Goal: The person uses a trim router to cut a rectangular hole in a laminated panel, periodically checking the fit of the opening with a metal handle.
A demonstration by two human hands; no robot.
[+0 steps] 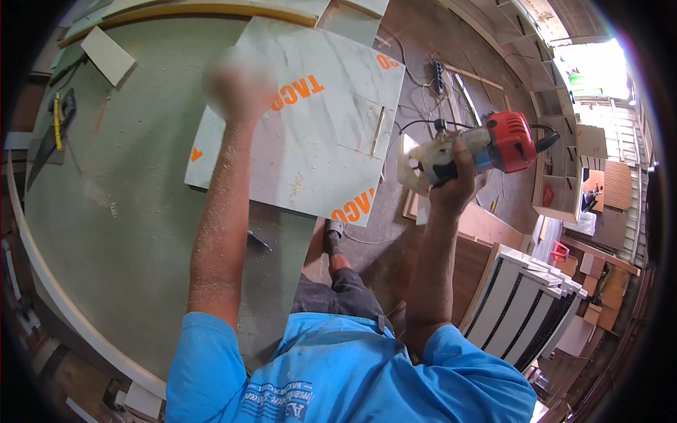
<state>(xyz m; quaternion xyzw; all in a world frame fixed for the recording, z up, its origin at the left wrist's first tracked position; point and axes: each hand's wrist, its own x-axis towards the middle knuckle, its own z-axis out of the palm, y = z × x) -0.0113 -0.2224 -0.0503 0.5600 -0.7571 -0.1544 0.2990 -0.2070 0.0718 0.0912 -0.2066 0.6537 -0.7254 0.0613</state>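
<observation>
Head view: left hand is showing blurred, grip unclear, at the marbled board overhanging the green table, one slot apparently cut, any remainder unclear, while right hand is gripping a red router beyond it.

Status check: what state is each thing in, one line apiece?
Router: held off the panel, tilted; running or not, can't tell.
Right hand: closed around the router.
Left hand: over the panel, blurred; grip unclear.
Panel: lying flat, slotted, dusted with shavings, overhanging the worktable.
Handsaw: lying on the worktable.
</observation>
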